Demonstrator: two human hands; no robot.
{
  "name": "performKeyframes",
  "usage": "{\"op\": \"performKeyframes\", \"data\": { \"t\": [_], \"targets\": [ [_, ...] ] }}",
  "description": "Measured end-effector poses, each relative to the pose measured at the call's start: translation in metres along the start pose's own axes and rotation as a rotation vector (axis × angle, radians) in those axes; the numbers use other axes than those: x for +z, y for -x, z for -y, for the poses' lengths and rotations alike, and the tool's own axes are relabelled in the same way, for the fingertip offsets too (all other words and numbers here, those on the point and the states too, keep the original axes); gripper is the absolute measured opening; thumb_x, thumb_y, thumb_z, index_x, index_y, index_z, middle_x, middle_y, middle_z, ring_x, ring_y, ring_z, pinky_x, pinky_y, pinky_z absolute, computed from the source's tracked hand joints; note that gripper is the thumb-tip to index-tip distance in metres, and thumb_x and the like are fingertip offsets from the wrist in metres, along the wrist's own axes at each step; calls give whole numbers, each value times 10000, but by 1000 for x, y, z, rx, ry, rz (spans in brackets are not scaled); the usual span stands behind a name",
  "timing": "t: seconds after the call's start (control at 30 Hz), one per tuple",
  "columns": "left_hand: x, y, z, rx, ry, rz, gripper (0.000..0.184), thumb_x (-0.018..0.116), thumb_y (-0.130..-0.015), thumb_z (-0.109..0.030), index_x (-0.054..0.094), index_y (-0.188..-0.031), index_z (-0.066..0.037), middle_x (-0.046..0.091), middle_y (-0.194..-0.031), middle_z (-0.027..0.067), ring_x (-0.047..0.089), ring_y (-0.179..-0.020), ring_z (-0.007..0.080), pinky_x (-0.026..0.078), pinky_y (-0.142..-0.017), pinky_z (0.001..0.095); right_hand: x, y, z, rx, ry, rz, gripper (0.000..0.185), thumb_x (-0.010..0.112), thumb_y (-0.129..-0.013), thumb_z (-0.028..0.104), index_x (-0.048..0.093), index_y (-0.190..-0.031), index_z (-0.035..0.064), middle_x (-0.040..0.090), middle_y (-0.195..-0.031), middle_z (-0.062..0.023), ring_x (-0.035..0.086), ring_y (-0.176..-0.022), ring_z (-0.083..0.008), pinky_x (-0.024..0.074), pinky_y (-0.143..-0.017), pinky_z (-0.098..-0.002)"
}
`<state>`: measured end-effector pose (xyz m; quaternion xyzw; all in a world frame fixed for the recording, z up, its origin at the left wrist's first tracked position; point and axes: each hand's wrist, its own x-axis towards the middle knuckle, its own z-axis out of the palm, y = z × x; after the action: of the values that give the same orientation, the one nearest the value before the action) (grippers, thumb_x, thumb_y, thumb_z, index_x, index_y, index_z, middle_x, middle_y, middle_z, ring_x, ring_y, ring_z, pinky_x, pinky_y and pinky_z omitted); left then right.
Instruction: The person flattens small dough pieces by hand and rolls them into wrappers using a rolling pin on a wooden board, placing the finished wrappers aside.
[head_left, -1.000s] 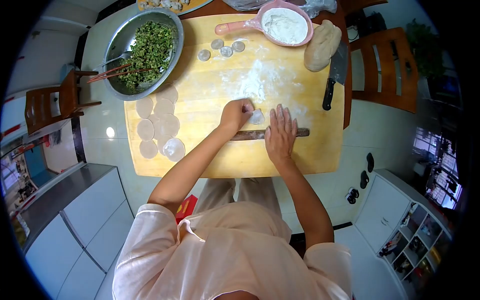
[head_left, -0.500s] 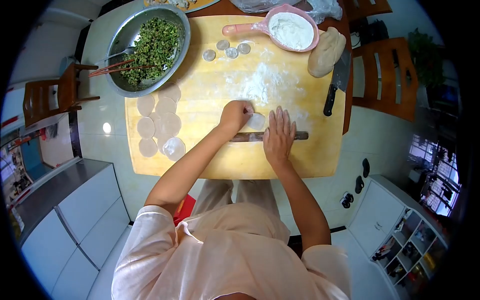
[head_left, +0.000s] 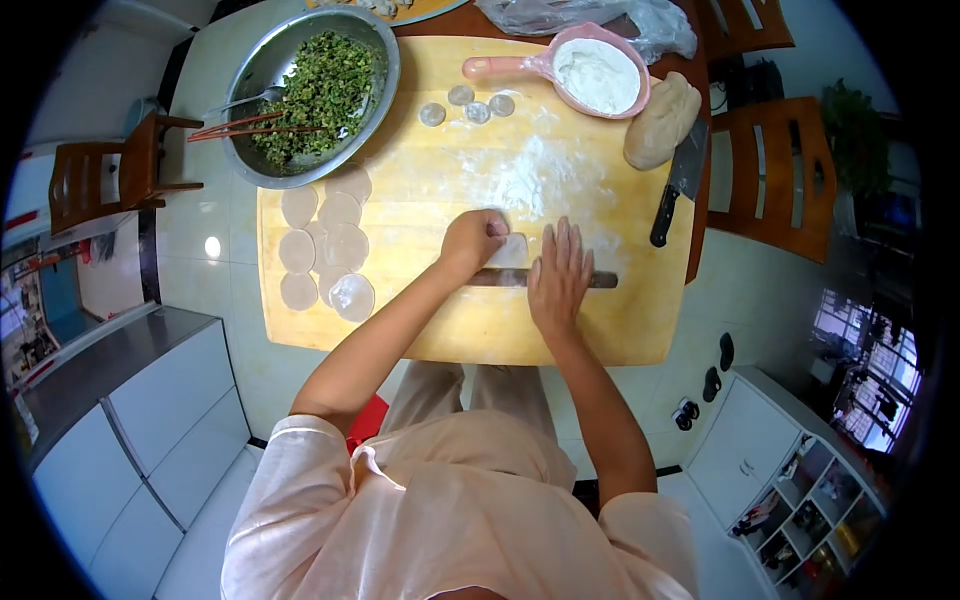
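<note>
My left hand (head_left: 474, 243) is closed in a pinch on the left edge of a small dough wrapper (head_left: 513, 249), which lies on the wooden board (head_left: 440, 335). My right hand (head_left: 558, 283) rests flat across a dark rolling pin (head_left: 603, 280), its fingers stretched out and pointing away from me. The pin lies crosswise, just on my side of the wrapper. Part of the wrapper's edge is hidden by my left fingers. Several rolled wrappers (head_left: 298, 251) lie at the board's left, some overlapping, one dusted with flour.
At the back left stands a metal bowl (head_left: 388, 85) of chopped green filling, with a spoon and chopsticks. Small dough discs (head_left: 478, 112) and loose flour (head_left: 528, 185) lie beyond my hands. A pink flour scoop (head_left: 510, 67), a dough lump (head_left: 662, 122) and a knife (head_left: 664, 213) sit at the right.
The whole view has turned and shifted slightly. My left hand keeps its pinch on the wrapper, and my right hand stays flat on the rolling pin, with little visible movement.
</note>
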<state>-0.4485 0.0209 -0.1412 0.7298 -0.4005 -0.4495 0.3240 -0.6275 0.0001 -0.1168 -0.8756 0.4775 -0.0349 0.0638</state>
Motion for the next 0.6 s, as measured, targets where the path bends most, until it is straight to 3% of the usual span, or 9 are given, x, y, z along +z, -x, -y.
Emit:
{"op": "performKeyframes", "data": {
  "t": [0.07,0.17,0.2,0.3,0.33,0.43,0.57,0.6],
  "targets": [
    [-3,4,-15,68,-52,7,65,704,-718,-108,688,-762,-63,668,-752,153,651,-722,321,508,-660,404,4,-37,0,4,-9,-43,513,575,-890,200,472,-1371,55,379,-1497,-161,330,-1395,-328,316,-1072,-559],
    [5,-7,-28,165,-529,-43,67,686,-689,-95,668,-730,-45,642,-717,180,629,-688,339,486,-636,426,6,-85,3,22,-37,-92,507,569,-899,192,466,-1375,53,374,-1498,-162,331,-1393,-330,314,-1081,-552],
    [5,-11,-29,177,-488,-85,67,658,-652,-108,664,-692,-55,623,-719,204,607,-713,388,468,-635,469,5,-89,4,34,-45,-109,505,567,-902,191,463,-1376,52,373,-1498,-162,331,-1393,-330,313,-1084,-550],
    [-2,-11,-25,138,-426,-19,73,658,-679,-107,685,-727,-59,642,-742,198,623,-715,373,484,-646,448,6,-50,2,15,-77,-64,516,574,-901,198,458,-1382,53,366,-1504,-158,327,-1394,-341,301,-1092,-560],
    [-1,-8,-19,155,-350,-108,35,660,-689,-96,684,-702,-75,662,-766,178,635,-718,356,497,-649,444,8,-26,1,2,-72,-36,535,581,-888,192,454,-1389,55,365,-1506,-155,327,-1390,-356,292,-1091,-567],
    [-12,-2,-1,-21,8,-29,29,698,-699,-99,686,-719,-81,657,-755,168,630,-720,350,496,-652,438,1,13,2,-29,-35,-4,551,584,-877,184,451,-1396,56,362,-1509,-158,327,-1387,-371,286,-1087,-576],
    [-17,6,-24,79,-194,28,87,725,-718,-74,687,-781,-27,663,-750,167,645,-693,306,503,-659,378,7,-49,6,-13,-56,-59,540,571,-887,183,447,-1394,44,364,-1506,-164,333,-1387,-360,302,-1081,-566],
    [-12,0,-24,152,-388,-3,86,718,-711,-92,679,-753,-28,659,-775,192,641,-717,344,500,-653,407,8,-68,6,0,-58,-77,541,570,-890,189,444,-1395,43,363,-1507,-163,334,-1387,-356,301,-1083,-564]
  ]
}}
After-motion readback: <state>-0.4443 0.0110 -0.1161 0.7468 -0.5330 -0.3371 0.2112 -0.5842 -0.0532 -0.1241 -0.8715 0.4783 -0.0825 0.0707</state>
